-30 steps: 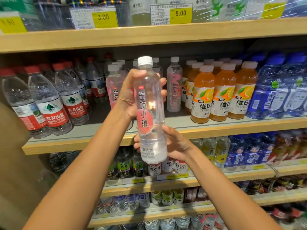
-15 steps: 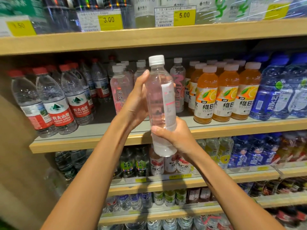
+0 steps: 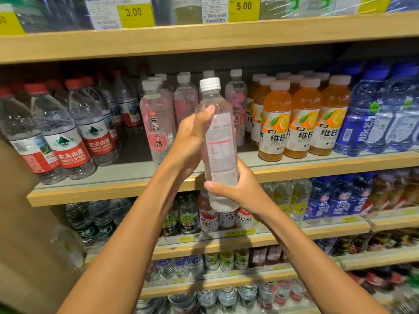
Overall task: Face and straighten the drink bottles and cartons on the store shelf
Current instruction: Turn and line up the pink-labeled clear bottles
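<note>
Faces a wooden shelf point(image 3: 317, 169) stocked, left to right, with red-labelled water bottles point(image 3: 68, 143), pink-labelled clear bottles point(image 3: 156, 132), orange vitamin drinks point(image 3: 301, 125) and blue bottles point(image 3: 367, 125). Holds one clear bottle point(image 3: 221, 141) in the air in front of that shelf, nearly upright, fine-print back label turned toward the camera. Grasps its upper half with the left hand point(image 3: 192, 137), thumb up along the side; wraps the right hand point(image 3: 240, 189) around its lower part. Tops off with a white cap point(image 3: 209, 84).
</note>
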Available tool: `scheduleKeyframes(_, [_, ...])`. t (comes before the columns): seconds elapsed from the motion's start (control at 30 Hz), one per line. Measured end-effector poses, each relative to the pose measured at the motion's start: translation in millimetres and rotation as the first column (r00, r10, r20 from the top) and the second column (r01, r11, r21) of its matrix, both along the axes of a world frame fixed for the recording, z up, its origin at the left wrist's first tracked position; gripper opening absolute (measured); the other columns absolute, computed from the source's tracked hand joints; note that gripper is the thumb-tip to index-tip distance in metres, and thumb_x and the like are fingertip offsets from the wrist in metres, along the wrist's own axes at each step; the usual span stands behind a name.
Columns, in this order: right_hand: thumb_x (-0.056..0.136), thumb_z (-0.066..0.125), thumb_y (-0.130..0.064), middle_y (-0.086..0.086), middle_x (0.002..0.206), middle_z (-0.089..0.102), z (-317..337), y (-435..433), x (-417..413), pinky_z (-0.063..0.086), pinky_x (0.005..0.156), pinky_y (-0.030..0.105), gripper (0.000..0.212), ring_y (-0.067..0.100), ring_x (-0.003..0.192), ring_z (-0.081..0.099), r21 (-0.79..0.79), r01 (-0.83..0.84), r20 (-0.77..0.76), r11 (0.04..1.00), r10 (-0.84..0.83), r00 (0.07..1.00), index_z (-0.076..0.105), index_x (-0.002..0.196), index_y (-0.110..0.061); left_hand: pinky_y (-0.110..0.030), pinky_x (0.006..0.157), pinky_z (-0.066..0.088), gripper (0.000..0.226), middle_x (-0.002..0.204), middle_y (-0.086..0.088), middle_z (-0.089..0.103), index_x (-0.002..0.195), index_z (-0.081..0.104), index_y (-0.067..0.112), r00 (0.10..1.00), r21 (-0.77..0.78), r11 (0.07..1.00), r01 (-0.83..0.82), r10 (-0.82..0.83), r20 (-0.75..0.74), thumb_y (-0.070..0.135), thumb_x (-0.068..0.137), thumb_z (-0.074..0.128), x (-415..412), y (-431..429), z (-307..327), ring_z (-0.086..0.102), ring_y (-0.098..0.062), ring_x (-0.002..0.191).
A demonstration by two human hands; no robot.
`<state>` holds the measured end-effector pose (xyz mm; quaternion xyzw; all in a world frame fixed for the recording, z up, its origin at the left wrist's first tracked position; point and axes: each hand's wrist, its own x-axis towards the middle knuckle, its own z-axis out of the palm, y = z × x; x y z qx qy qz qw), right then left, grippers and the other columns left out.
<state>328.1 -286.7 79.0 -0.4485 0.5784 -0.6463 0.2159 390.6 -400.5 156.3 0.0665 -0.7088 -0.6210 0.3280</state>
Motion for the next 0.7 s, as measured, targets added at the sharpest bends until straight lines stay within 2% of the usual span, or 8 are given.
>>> scheduleKeyframes(0.13, [0.074,0.078,-0.003,-0.009,0.100,0.069,-18.0,14.0,1.7,0.050,0.073,0.013,0.048,-0.001,0.088,0.067,0.032,0.084,0.033,0.996,-0.085,0.996,0.054,0.113,-0.018,-0.033,0.075,0.057,0.038,0.095,-0.006,0.074,0.103,0.064,0.010,0.990,0.099,0.986,0.137,-0.140,0.022,0.042,0.085,0.055,-10.6,7.4,-19.0,0.071,-0.022,0.089])
scheduleKeyframes(0.3, [0.074,0.078,-0.001,-0.014,0.081,0.070,-57.2,43.1,7.6,0.048,0.066,0.009,0.039,-0.007,0.076,0.066,0.042,0.317,0.111,0.947,-0.320,0.941,0.056,0.096,-0.025,-0.042,0.083,0.056,0.070,0.100,-0.007,0.073,0.113,0.058,0.006,0.954,0.103,0.962,0.254,-0.267,0.136,0.036,0.053,0.080,-31.8,40.9,-72.4,0.069,-0.027,0.093])
scheduleKeyframes(0.37, [0.076,0.077,-0.003,-0.017,0.078,0.072,-75.8,64.1,11.1,0.049,0.065,0.010,0.033,-0.005,0.077,0.067,0.058,0.414,0.183,0.908,-0.417,0.890,0.059,0.092,-0.025,-0.033,0.074,0.057,0.068,0.090,0.000,0.075,0.106,0.062,0.010,0.922,0.112,0.947,0.301,-0.319,0.218,0.035,0.047,0.081,-47.5,63.2,-100.5,0.071,-0.018,0.084])
scheduleKeyframes(0.43, [0.079,0.075,-0.009,-0.019,0.086,0.072,-98.9,88.7,17.6,0.049,0.068,0.009,0.031,-0.004,0.085,0.067,0.092,0.484,0.266,0.870,-0.490,0.830,0.060,0.101,-0.025,-0.028,0.069,0.056,0.057,0.085,0.001,0.074,0.101,0.064,0.015,0.881,0.172,0.920,0.353,-0.388,0.272,0.030,0.049,0.080,-62.3,91.7,-128.7,0.070,-0.014,0.078])
scheduleKeyframes(0.53, [0.083,0.073,-0.022,-0.018,0.099,0.064,-143.0,132.7,32.1,0.047,0.070,0.008,0.036,-0.002,0.092,0.063,0.214,0.628,0.348,0.748,-0.659,0.666,0.054,0.113,-0.024,-0.029,0.064,0.056,0.041,0.078,0.004,0.072,0.095,0.063,0.020,0.803,0.256,0.887,0.385,-0.459,0.380,0.023,0.057,0.079,-77.6,140.8,-182.4,0.068,-0.013,0.070])
scheduleKeyframes(0.6, [0.079,0.070,-0.038,-0.010,0.098,0.059,-174.2,170.0,50.8,0.045,0.072,0.018,0.027,0.007,0.087,0.059,0.329,0.726,0.372,0.604,-0.790,0.488,0.054,0.097,-0.027,-0.035,0.067,0.057,0.033,0.078,-0.001,0.070,0.093,0.062,0.019,0.738,0.344,0.867,0.361,-0.491,0.463,0.018,0.064,0.077,-80.3,171.9,-224.7,0.067,-0.020,0.072])
scheduleKeyframes(0.63, [0.081,0.066,-0.040,-0.009,0.093,0.057,-189.8,191.0,62.9,0.044,0.069,0.021,0.022,0.007,0.079,0.057,0.378,0.762,0.335,0.525,-0.846,0.416,0.053,0.090,-0.024,-0.042,0.074,0.056,0.031,0.085,-0.008,0.068,0.095,0.062,0.017,0.688,0.391,0.853,0.344,-0.513,0.513,0.017,0.066,0.075,-79.6,185.2,-244.9,0.066,-0.026,0.078])
scheduleKeyframes(0.7, [0.094,0.057,-0.031,-0.005,0.091,0.060,-222.1,235.8,92.8,0.045,0.065,0.022,0.011,0.012,0.075,0.059,0.535,0.766,0.212,0.355,-0.935,0.286,0.053,0.095,-0.021,-0.039,0.075,0.053,0.035,0.093,-0.017,0.064,0.103,0.064,0.006,0.541,0.465,0.806,0.365,-0.590,0.599,0.020,0.072,0.073,-77.6,206.5,-279.6,0.063,-0.030,0.086])
